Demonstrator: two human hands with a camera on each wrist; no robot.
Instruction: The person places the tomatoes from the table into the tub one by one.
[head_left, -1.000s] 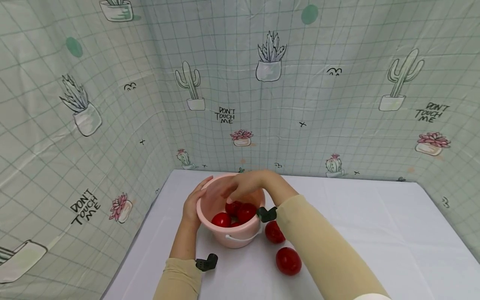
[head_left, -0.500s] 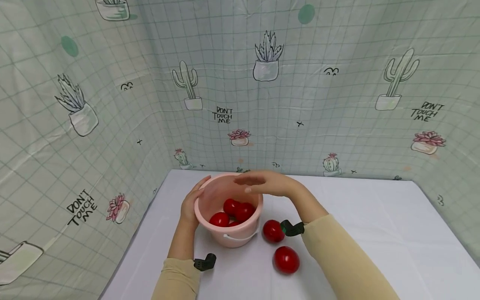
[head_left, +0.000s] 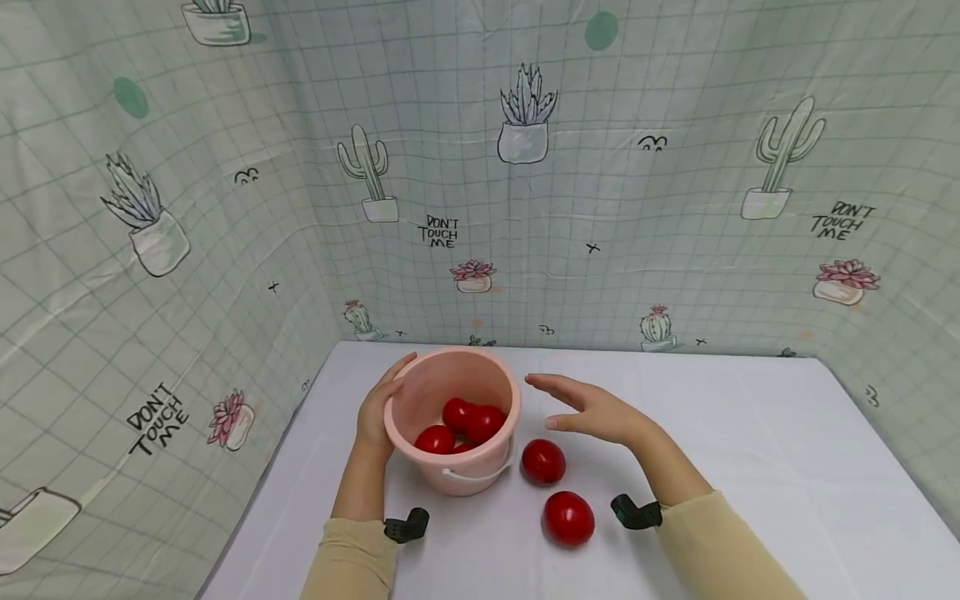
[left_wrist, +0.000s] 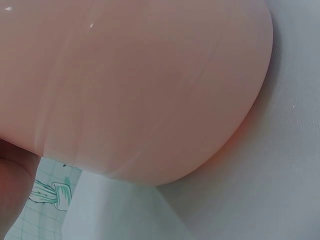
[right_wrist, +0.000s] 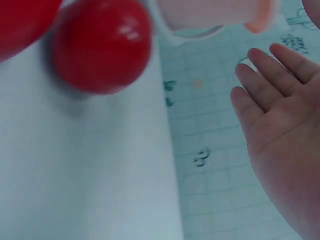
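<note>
A pink bucket (head_left: 467,477) with a white handle (head_left: 477,477) stands left of centre in the head view. Several glossy red round fruits (head_left: 486,424) lie inside it; their exact kind is unclear. My left hand (head_left: 374,419) holds the bucket's left side, with the thumb at the rim. In the left wrist view the bucket's wall (left_wrist: 135,90) hides most of that hand. My right hand (head_left: 600,412) hovers right of the bucket, holding nothing, its fingers extended. Below it, two more red fruits lie on the table, a farther one (head_left: 543,462) and a nearer one (head_left: 567,519).
A white-covered table (head_left: 720,433) extends to the right of the hands. Behind and to the left hangs a gridded cloth (head_left: 570,208) printed with cacti. A small black camera sits on each wrist.
My right hand has come up out of the bucket and moved right, its fingers spreading. My left hand keeps its place on the bucket. The view has shifted slightly.
</note>
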